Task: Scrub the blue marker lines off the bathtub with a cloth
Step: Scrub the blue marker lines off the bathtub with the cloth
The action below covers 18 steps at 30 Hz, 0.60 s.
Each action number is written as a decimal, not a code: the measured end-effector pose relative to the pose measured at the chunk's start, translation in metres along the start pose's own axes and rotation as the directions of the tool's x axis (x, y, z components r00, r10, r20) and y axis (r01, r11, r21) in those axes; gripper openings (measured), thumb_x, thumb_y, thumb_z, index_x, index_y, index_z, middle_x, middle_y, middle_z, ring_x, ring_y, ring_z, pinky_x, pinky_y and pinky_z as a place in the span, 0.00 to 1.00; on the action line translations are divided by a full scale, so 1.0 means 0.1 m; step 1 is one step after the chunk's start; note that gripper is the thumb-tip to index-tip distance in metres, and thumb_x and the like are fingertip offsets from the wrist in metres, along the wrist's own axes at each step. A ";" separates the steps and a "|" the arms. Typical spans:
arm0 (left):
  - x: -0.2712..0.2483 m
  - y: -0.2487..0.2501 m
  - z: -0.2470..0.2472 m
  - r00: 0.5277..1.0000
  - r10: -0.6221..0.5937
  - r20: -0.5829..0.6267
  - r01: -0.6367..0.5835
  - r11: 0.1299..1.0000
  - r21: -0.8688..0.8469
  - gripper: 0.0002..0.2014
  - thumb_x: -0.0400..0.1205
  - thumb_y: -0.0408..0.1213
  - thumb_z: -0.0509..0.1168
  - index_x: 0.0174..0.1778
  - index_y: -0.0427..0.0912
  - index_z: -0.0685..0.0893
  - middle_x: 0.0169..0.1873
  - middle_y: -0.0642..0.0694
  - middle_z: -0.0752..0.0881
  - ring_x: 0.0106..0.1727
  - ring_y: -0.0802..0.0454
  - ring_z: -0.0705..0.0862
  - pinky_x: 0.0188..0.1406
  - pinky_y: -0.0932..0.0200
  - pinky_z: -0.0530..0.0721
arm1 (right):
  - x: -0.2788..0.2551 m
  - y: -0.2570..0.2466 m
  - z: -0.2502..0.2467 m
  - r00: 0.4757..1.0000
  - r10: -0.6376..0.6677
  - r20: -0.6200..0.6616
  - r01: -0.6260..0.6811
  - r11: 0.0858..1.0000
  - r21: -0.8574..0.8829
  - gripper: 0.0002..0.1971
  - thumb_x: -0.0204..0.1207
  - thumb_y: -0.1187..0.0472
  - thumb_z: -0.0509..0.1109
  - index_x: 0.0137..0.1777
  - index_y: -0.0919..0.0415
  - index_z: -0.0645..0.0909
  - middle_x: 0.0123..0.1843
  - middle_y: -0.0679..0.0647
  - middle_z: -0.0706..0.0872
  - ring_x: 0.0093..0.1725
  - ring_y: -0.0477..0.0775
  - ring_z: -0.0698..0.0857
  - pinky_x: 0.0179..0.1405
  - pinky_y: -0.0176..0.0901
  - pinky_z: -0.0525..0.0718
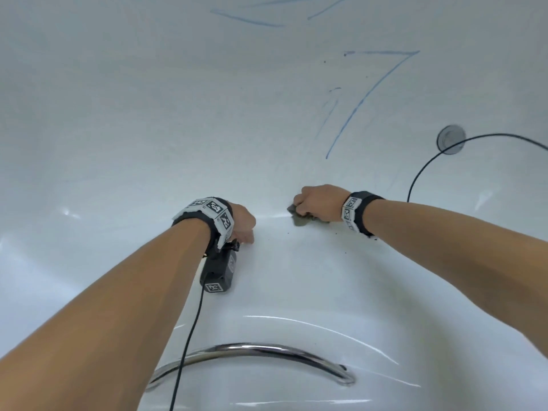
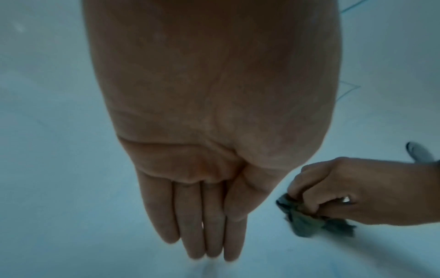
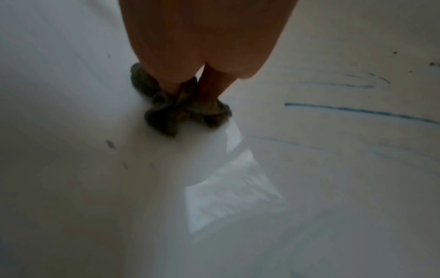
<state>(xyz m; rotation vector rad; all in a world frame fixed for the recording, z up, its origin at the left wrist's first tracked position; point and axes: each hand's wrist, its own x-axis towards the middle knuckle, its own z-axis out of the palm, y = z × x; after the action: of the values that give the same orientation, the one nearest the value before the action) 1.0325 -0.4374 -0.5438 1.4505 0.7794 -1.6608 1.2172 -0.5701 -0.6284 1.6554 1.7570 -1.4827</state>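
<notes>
Inside the white bathtub [image 1: 118, 129], my right hand [image 1: 317, 203] grips a crumpled grey-green cloth [image 1: 299, 219] and presses it against the tub surface. The right wrist view shows the fingers [image 3: 209, 90] curled into the bunched cloth [image 3: 171, 114]. Blue marker lines [image 1: 370, 96] run up the tub wall beyond this hand, and more marker lines [image 1: 246, 19] show at the top. One blue line [image 3: 357, 112] lies just right of the cloth. My left hand [image 1: 243, 223] is to the left, its straight fingers [image 2: 207, 235] together, tips on the tub. It holds nothing.
A round drain [image 1: 450, 139] sits at the right, with a black cable [image 1: 427, 164] curving past it. A chrome grab handle [image 1: 252, 351] is on the near tub rim. Small dark specks [image 3: 110, 144] dot the surface near the cloth.
</notes>
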 end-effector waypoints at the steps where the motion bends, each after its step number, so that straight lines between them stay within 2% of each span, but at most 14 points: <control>1: 0.03 0.12 0.01 0.999 0.029 -0.038 -0.029 1.000 0.000 0.12 0.89 0.37 0.59 0.63 0.37 0.82 0.58 0.45 0.82 0.62 0.45 0.82 0.56 0.58 0.78 | -0.03 0.14 -0.01 0.999 -0.002 -0.037 0.002 1.000 -0.012 0.16 0.84 0.58 0.58 0.66 0.56 0.82 0.66 0.57 0.80 0.66 0.61 0.78 0.64 0.50 0.75; 2: 0.08 0.24 -0.01 0.992 0.063 -0.109 -0.062 0.998 0.011 0.10 0.89 0.38 0.56 0.59 0.39 0.81 0.57 0.45 0.81 0.59 0.46 0.81 0.55 0.58 0.76 | -0.04 0.27 -0.03 0.997 -0.009 -0.081 0.006 0.999 -0.042 0.17 0.85 0.57 0.57 0.68 0.56 0.81 0.68 0.56 0.79 0.67 0.61 0.77 0.65 0.50 0.75; 3: 0.15 0.35 -0.01 0.974 0.092 -0.205 -0.088 0.996 0.031 0.12 0.89 0.37 0.54 0.60 0.39 0.81 0.62 0.47 0.81 0.61 0.46 0.80 0.58 0.57 0.76 | -0.04 0.40 -0.07 0.991 -0.025 -0.132 0.015 0.997 -0.081 0.17 0.85 0.58 0.57 0.68 0.57 0.81 0.68 0.56 0.79 0.68 0.61 0.77 0.66 0.50 0.75; 4: 0.22 0.43 -0.01 0.950 0.119 -0.289 -0.116 0.993 0.029 0.17 0.88 0.37 0.53 0.69 0.40 0.80 0.70 0.46 0.79 0.68 0.46 0.78 0.66 0.55 0.74 | -0.05 0.51 -0.12 0.982 -0.023 -0.187 0.005 0.995 -0.099 0.17 0.84 0.60 0.57 0.67 0.57 0.81 0.68 0.57 0.79 0.67 0.61 0.77 0.66 0.50 0.76; 6: 0.27 0.58 -0.01 0.908 0.147 -0.392 -0.140 0.989 0.047 0.26 0.88 0.37 0.51 0.84 0.47 0.65 0.84 0.49 0.63 0.82 0.46 0.65 0.79 0.53 0.64 | -0.03 0.73 -0.27 0.939 -0.010 -0.344 -0.023 0.995 -0.092 0.14 0.81 0.63 0.62 0.63 0.58 0.83 0.65 0.56 0.81 0.64 0.62 0.78 0.60 0.50 0.79; 8: 0.29 0.68 -0.04 0.886 0.165 -0.433 -0.140 0.986 0.089 0.30 0.88 0.36 0.50 0.88 0.48 0.52 0.87 0.52 0.51 0.86 0.48 0.57 0.83 0.50 0.60 | 0.02 0.95 -0.49 0.867 0.019 -0.497 -0.088 0.989 -0.115 0.08 0.78 0.62 0.66 0.55 0.56 0.84 0.59 0.55 0.83 0.58 0.63 0.80 0.49 0.50 0.82; 9: 0.30 0.73 -0.07 0.884 0.166 -0.438 -0.131 0.985 0.110 0.31 0.88 0.36 0.50 0.88 0.47 0.49 0.87 0.52 0.48 0.86 0.48 0.56 0.83 0.49 0.61 | 0.03 1.05 -0.62 0.821 0.092 -0.563 -0.156 0.985 -0.067 0.07 0.77 0.62 0.66 0.52 0.56 0.82 0.56 0.56 0.82 0.55 0.64 0.81 0.47 0.50 0.82; 11: 0.35 0.79 -0.15 0.877 0.157 -0.453 -0.116 0.986 0.118 0.35 0.86 0.34 0.52 0.88 0.46 0.46 0.87 0.52 0.44 0.86 0.48 0.55 0.82 0.47 0.63 | 0.05 1.24 -0.82 0.719 0.253 -0.647 -0.263 0.961 0.084 0.07 0.75 0.65 0.65 0.51 0.58 0.82 0.54 0.57 0.82 0.54 0.64 0.81 0.48 0.52 0.83; 13: 0.40 0.81 -0.22 0.867 0.133 -0.480 -0.089 0.989 0.114 0.37 0.84 0.33 0.52 0.88 0.45 0.43 0.87 0.52 0.41 0.87 0.51 0.51 0.82 0.46 0.63 | 0.09 1.34 -0.88 0.628 0.352 -0.694 -0.274 0.935 0.227 0.09 0.73 0.70 0.65 0.49 0.61 0.83 0.55 0.58 0.83 0.54 0.64 0.81 0.50 0.54 0.82; 14: 0.41 0.82 -0.26 0.859 0.124 -0.497 -0.077 0.990 0.115 0.37 0.84 0.32 0.52 0.88 0.45 0.42 0.87 0.53 0.40 0.87 0.53 0.48 0.83 0.47 0.62 | 0.10 1.32 -0.86 0.603 0.371 -0.706 -0.266 0.928 0.261 0.09 0.72 0.70 0.65 0.48 0.61 0.84 0.55 0.58 0.83 0.53 0.64 0.81 0.50 0.54 0.81; 15: 0.41 0.82 -0.28 0.846 0.125 -0.519 -0.076 0.991 0.114 0.37 0.84 0.32 0.51 0.88 0.46 0.41 0.87 0.54 0.39 0.87 0.55 0.45 0.83 0.48 0.60 | 0.11 1.25 -0.81 0.605 0.371 -0.705 -0.255 0.929 0.269 0.09 0.71 0.70 0.66 0.48 0.61 0.84 0.54 0.58 0.83 0.53 0.65 0.81 0.49 0.54 0.81; 16: 0.42 0.84 -0.30 0.830 0.124 -0.544 -0.074 0.991 0.114 0.37 0.84 0.32 0.51 0.88 0.46 0.41 0.87 0.54 0.39 0.87 0.56 0.44 0.83 0.48 0.59 | 0.11 1.19 -0.72 0.631 0.344 -0.695 -0.240 0.939 0.246 0.09 0.71 0.70 0.67 0.49 0.62 0.85 0.54 0.58 0.83 0.53 0.65 0.81 0.49 0.54 0.81; 18: 0.44 0.90 -0.35 0.798 0.135 -0.587 -0.073 0.989 0.128 0.37 0.84 0.31 0.51 0.88 0.46 0.41 0.87 0.55 0.39 0.87 0.56 0.44 0.83 0.50 0.58 | 0.08 1.06 -0.48 0.728 0.198 -0.656 -0.169 0.980 0.107 0.11 0.70 0.68 0.70 0.51 0.60 0.86 0.55 0.57 0.83 0.55 0.64 0.81 0.48 0.53 0.83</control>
<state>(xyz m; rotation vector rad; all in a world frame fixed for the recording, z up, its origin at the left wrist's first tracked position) 1.1255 -0.4602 -0.5889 2.0935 0.9352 -1.1628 1.3268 -0.5480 -0.6633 2.5193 1.7897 -0.8763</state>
